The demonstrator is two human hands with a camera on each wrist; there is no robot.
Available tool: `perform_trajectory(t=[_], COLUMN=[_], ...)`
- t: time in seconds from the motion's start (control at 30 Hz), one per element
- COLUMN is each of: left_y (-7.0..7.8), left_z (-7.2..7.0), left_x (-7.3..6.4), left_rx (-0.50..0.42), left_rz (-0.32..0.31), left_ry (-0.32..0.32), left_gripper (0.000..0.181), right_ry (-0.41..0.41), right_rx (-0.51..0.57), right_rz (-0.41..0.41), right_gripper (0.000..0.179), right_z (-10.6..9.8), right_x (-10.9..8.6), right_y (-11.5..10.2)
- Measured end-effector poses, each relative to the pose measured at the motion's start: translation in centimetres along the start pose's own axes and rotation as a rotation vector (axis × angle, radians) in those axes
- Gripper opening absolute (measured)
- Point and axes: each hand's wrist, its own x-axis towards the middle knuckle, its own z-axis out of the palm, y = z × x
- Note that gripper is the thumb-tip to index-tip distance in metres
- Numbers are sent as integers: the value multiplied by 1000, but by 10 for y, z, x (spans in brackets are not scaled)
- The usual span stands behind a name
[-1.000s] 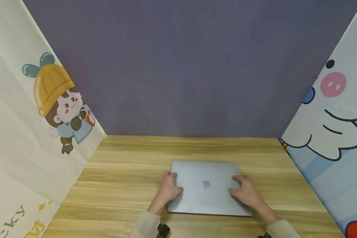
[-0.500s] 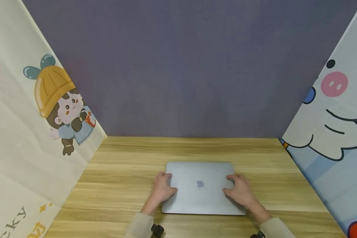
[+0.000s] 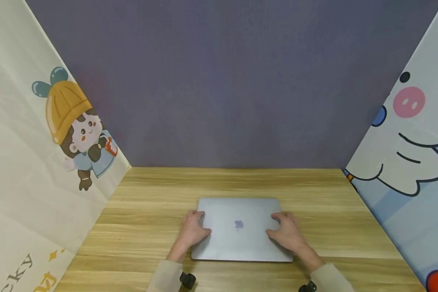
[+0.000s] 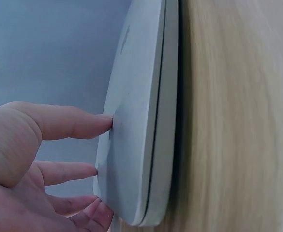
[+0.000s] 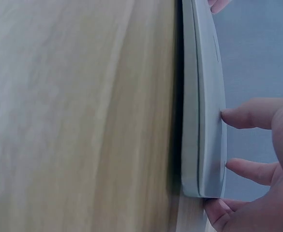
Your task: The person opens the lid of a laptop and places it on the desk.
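Observation:
A closed silver laptop (image 3: 241,245) with a dark logo on its lid lies flat, near the front middle of the wooden table (image 3: 138,227). My left hand (image 3: 193,230) grips its left side. In the left wrist view the thumb and index finger touch the lid of the laptop (image 4: 131,111), while the other fingers curl at the side edge. On the opposite side my right hand (image 3: 288,232) grips the laptop likewise. The right wrist view shows thumb and index finger on the lid and the remaining fingers partly hidden round the edge of the laptop (image 5: 211,125).
A dark grey-purple panel (image 3: 233,89) stands along the table's back edge. Cartoon-printed sheets flank the table: a cream one (image 3: 18,162) at left and a white and blue one (image 3: 419,215) at right. Small black devices sit at both wrists.
The laptop has slid left across the table, with both hands moving along on its sides. Their hold looks the same, and the lid stays closed.

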Motion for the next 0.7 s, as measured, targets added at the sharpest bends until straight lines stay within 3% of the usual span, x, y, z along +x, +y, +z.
perform_trajectory(t=[0.7], left_y=[-10], left_z=[-10], left_x=[-1], left_rx=[22], left_rz=[-10], left_ry=[-17], left_gripper=[65], right_ry=[-19], right_rx=[19], right_rz=[26], right_gripper=[59], right_z=[6], right_x=[-2], right_y=[-11])
